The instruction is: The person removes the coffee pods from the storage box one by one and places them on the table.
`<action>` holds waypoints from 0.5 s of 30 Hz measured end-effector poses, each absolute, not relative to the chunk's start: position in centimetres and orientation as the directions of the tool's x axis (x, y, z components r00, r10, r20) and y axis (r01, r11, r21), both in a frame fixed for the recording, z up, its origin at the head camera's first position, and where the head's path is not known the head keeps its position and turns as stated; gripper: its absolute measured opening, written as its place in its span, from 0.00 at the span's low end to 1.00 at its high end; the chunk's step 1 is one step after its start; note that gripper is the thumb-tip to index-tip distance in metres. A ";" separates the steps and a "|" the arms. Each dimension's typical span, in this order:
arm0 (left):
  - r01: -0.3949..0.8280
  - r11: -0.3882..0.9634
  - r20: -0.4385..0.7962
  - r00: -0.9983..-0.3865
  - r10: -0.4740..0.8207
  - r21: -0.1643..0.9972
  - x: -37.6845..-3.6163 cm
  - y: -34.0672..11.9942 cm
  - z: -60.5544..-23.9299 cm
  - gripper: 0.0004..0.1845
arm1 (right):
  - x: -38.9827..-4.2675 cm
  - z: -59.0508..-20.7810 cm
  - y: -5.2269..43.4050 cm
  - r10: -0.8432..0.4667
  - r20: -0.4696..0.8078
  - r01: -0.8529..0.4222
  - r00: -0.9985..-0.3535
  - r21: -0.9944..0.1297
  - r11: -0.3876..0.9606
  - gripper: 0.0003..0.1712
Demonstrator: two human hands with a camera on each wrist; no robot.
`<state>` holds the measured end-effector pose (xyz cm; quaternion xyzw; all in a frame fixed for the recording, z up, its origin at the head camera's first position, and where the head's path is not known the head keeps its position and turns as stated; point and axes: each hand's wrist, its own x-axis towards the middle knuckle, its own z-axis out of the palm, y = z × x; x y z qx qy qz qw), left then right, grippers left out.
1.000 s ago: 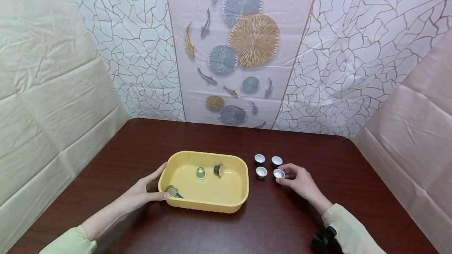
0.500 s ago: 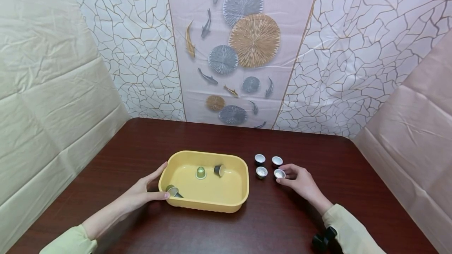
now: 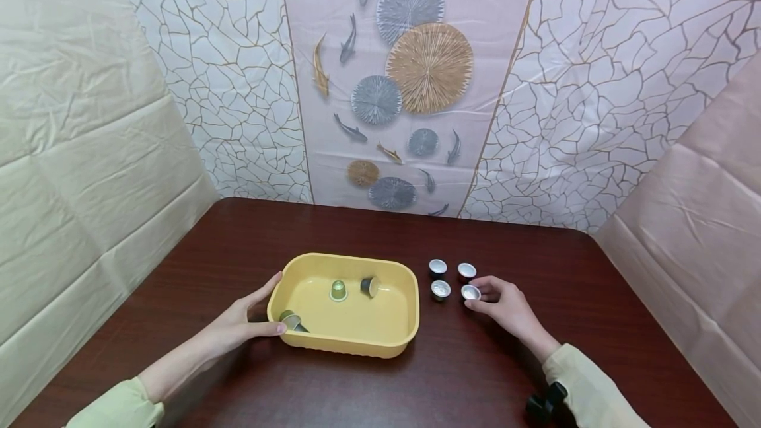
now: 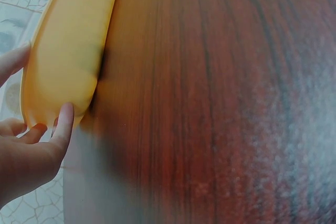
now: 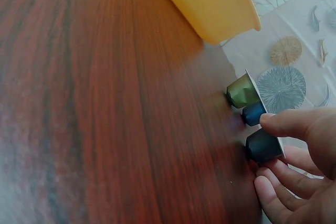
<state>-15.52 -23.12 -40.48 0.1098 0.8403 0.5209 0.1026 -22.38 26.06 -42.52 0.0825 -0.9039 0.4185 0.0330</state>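
Note:
My left hand (image 3: 240, 323) grips the left end of a yellow plastic tray (image 3: 380, 350), thumb at the near corner and fingers along the far side of that end. Inside the tray, a green coffee capsule (image 3: 338, 290) stands rim down and a dark capsule (image 3: 366, 286) lies on its side. Others lie bunched in the near left corner, partly hidden. To the right of the tray, my right hand (image 3: 503, 306) pinches a dark coffee capsule (image 5: 264, 146) between thumb and fingers. It stands lid up on the table, at the near right of a small group.
Beside the pinched capsule stand a green capsule (image 5: 243, 92) and a blue capsule (image 5: 254, 113), all lid up, with another capsule (image 3: 437, 269) at the far left of the group. The dark wooden table (image 3: 380, 395) meets a patterned cloth backdrop (image 3: 392, 150) behind.

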 end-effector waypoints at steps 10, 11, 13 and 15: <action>0.069 0.446 -0.068 -0.956 0.284 0.892 -15.5 -23.1 -40.5 0.50 | -22.4 -42.6 26.1 -0.117 0.125 -0.171 -0.985 -0.757 0.630 0.23; 0.068 0.446 -0.069 -0.956 0.284 0.892 -15.5 -23.1 -40.5 0.50 | -22.3 -42.6 26.1 -0.117 0.125 -0.171 -0.985 -0.758 0.630 0.23; 0.064 0.445 -0.072 -0.956 0.284 0.893 -15.5 -23.1 -40.4 0.50 | -22.3 -42.5 26.1 -0.115 0.125 -0.169 -0.985 -0.761 0.627 0.23; 0.061 0.441 -0.075 -0.956 0.285 0.895 -15.5 -23.1 -40.4 0.50 | -22.2 -42.5 26.1 -0.114 0.123 -0.167 -0.986 -0.762 0.625 0.24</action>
